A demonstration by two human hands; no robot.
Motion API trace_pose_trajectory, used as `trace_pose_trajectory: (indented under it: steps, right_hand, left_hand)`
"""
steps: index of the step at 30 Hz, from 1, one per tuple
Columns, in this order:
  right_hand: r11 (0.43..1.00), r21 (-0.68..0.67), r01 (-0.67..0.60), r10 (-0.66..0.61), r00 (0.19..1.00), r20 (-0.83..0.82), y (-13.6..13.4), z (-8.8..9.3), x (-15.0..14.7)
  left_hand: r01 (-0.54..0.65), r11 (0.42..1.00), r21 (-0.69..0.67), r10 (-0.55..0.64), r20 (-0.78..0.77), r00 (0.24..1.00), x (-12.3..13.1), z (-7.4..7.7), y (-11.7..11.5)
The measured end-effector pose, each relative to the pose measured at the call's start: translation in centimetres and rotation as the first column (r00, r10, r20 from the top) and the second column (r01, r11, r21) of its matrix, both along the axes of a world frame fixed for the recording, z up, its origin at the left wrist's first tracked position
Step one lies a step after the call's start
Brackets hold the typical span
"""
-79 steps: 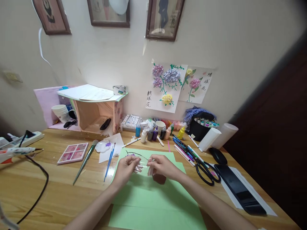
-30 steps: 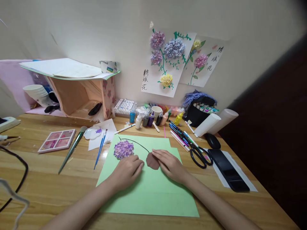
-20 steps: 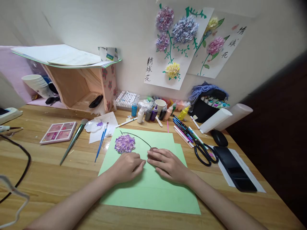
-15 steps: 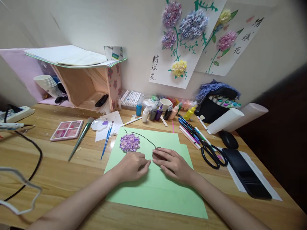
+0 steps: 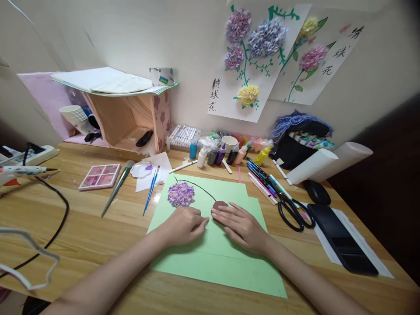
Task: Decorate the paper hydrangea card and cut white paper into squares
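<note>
A light green paper sheet (image 5: 226, 262) lies on the wooden desk. A purple paper flower (image 5: 180, 194) with a thin dark stem is stuck near its top left. My right hand (image 5: 241, 223) lies flat, fingers stretched out, over a brown paper piece (image 5: 219, 204) whose top edge shows. My left hand (image 5: 183, 225) rests on the green sheet just below the flower, fingers loosely curled and touching the paper, holding nothing that I can see.
Black scissors (image 5: 292, 214), coloured pens (image 5: 262, 181) and a black phone (image 5: 341, 245) lie to the right. Small paint bottles (image 5: 216, 155) line the back. Blue brushes (image 5: 151, 190), a green brush (image 5: 118, 188), a pink palette (image 5: 100, 176) and a glue gun (image 5: 22, 171) with its cable lie to the left.
Both hands came down from holding something small above the sheet and now rest on the paper. My right hand slid over the brown piece, covering most of it. The view shifted slightly.
</note>
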State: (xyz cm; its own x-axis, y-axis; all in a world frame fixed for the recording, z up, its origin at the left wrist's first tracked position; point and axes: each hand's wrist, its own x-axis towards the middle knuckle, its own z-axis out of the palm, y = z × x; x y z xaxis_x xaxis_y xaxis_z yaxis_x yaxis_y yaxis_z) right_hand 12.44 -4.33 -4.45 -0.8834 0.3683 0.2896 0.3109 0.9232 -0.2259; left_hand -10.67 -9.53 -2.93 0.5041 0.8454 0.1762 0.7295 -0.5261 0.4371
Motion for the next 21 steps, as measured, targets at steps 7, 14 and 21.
trace_pose_trajectory:
  steps: [7, 14, 21]
  right_hand:
    - [0.996, -0.039, 0.083, -0.083, 0.996, -0.01, -0.49, -0.09, -0.44]
    - [0.986, -0.09, 0.137, -0.129, 0.987, 0.091, -0.36, 0.18, -0.63]
    - [0.971, -0.09, 0.22, -0.213, 0.974, 0.077, -0.18, 0.13, -0.53]
  left_hand:
    - [0.004, 1.0, -0.003, -0.004, -0.017, 1.0, -0.09, -0.18, 0.07]
    - [0.013, 1.0, -0.02, -0.014, -0.053, 0.998, -0.09, 0.03, 0.14]
    - [-0.007, 0.999, -0.035, 0.005, -0.048, 0.999, 0.13, -0.14, 0.14]
